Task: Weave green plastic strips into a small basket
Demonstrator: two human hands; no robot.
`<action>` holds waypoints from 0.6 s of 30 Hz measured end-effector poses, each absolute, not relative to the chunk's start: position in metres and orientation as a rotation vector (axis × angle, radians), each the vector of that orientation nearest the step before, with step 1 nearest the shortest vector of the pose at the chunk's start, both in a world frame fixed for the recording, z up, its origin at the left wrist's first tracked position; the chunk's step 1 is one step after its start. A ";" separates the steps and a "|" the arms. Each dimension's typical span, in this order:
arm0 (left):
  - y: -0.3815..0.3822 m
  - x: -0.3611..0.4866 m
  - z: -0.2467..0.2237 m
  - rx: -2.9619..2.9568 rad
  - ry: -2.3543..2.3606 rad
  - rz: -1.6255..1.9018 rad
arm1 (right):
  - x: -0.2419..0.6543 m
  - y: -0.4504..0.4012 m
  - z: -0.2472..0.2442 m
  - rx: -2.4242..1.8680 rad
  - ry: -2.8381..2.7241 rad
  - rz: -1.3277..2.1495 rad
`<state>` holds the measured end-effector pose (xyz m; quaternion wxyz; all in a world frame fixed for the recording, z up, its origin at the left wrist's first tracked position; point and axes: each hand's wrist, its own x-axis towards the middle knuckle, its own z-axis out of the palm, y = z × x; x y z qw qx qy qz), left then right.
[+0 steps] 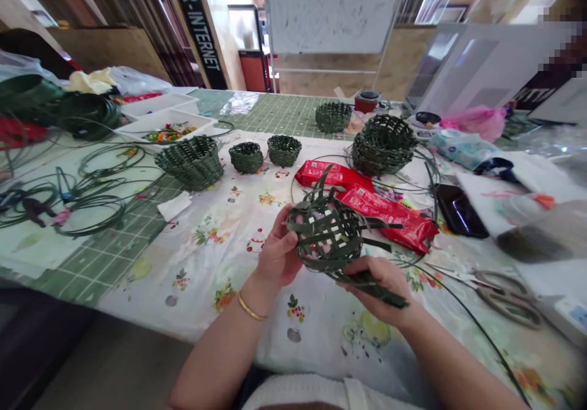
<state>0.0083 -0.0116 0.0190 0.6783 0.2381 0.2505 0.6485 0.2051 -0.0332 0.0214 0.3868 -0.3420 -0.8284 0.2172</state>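
Your left fingers (288, 242) pinch the rim of the half-woven green basket (329, 229) on its left side; your right fingers (353, 268) close around the bundle of loose strips (373, 289) at its lower right, so the basket is held up above the flowered cloth (220, 232) on the bench (98, 263). Just beyond it lie two red packets (389, 214); farther out stand finished small baskets (246, 156), with a black phone (461, 210) and scissors (507, 297) to your right, and coiled strands (94, 214) to your left.
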 end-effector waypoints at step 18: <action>-0.002 0.018 0.009 0.454 0.708 1.250 | 0.202 -0.006 0.004 -1.131 -1.069 1.663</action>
